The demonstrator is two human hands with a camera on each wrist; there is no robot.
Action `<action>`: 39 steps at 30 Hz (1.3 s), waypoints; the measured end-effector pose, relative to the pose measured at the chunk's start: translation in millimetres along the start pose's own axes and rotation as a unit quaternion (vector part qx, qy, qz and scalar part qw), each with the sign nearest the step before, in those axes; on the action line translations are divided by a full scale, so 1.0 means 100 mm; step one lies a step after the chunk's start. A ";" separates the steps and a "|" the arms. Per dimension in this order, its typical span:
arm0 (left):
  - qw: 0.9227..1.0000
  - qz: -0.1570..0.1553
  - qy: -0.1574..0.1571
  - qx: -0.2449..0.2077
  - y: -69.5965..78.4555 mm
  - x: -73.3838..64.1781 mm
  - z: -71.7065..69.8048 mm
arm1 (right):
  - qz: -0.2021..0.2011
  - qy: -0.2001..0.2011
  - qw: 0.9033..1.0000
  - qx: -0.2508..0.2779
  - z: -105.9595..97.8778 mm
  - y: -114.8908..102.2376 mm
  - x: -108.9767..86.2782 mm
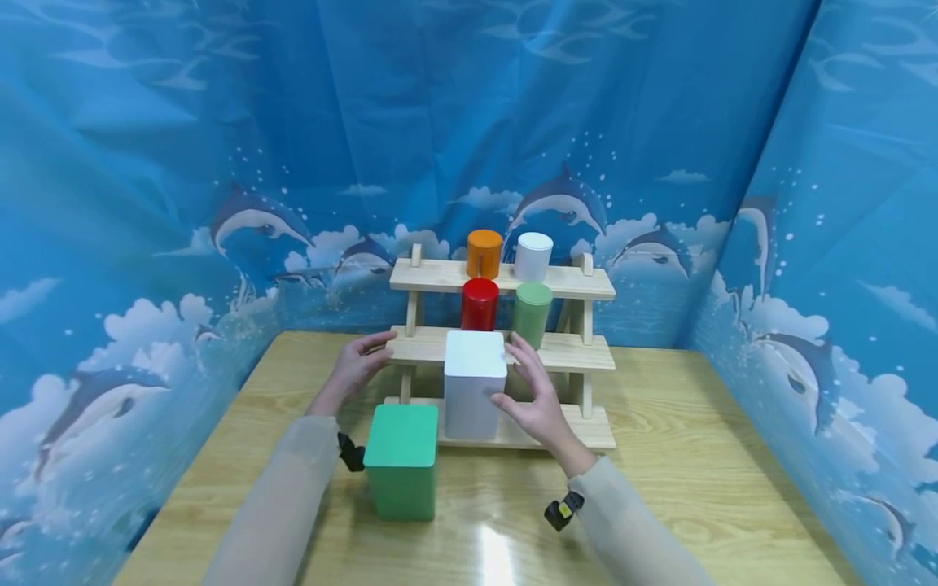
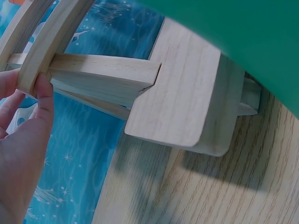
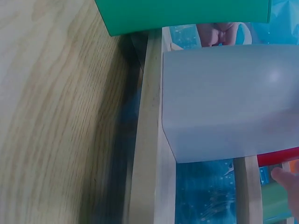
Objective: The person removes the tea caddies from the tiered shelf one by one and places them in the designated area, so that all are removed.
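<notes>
A three-tier wooden display stand (image 1: 579,354) holds a tall white box (image 1: 475,399) upright on its lowest tier. My left hand (image 1: 361,366) pinches the left end of the middle board; the left wrist view shows thumb and fingers (image 2: 44,93) on either side of the wood. At the white box's right side, my right hand (image 1: 538,403) has its thumb by the lower part and its fingertips near the top corner. Only a bit of that hand (image 3: 289,186) shows in the right wrist view. A green box (image 1: 401,464) stands on the table in front, beside my left wrist.
On the middle tier are a red cylinder (image 1: 479,303) and a light green cylinder (image 1: 531,313). Above them, an orange cylinder (image 1: 484,254) and a white cylinder (image 1: 532,256) stand on the top tier. A dolphin-printed blue curtain (image 1: 440,122) surrounds the wooden table (image 1: 659,456).
</notes>
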State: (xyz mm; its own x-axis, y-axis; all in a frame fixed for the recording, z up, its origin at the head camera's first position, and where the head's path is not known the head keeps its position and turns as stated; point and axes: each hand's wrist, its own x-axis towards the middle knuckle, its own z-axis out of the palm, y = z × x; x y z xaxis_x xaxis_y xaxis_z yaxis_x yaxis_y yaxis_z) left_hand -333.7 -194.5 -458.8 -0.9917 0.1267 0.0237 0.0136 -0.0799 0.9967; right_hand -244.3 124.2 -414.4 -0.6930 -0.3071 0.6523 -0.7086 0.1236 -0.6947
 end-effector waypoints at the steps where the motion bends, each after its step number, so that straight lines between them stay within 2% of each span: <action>1: 1.000 0.001 -0.001 0.000 0.00 0.00 0.00 | 0.000 -0.007 1.000 0.004 0.00 0.01 0.01; 8: 1.000 0.004 -0.001 0.010 -0.01 0.00 0.00 | 0.001 -0.035 0.999 0.012 0.02 0.06 0.06; 27: 1.000 -0.002 0.002 0.011 -0.01 0.02 -0.01 | -0.008 -0.055 0.998 0.009 0.07 0.11 0.19; 34: 1.000 -0.015 -0.012 0.003 0.20 -0.12 0.06 | 0.003 -0.050 0.999 0.003 0.06 0.11 0.20; 39: 1.000 -0.014 -0.012 0.002 0.20 -0.11 0.06 | -0.017 -0.033 0.999 -0.003 0.07 0.12 0.19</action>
State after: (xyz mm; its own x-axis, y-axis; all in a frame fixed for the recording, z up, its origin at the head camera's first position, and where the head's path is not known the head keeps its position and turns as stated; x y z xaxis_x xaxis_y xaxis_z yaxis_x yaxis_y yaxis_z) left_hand -321.7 -191.7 -439.0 -0.9881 0.1536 -0.0033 -0.0146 -0.0728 0.9972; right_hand -264.7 113.4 -412.7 -0.6581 -0.3727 0.6542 -0.7327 0.1174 -0.6703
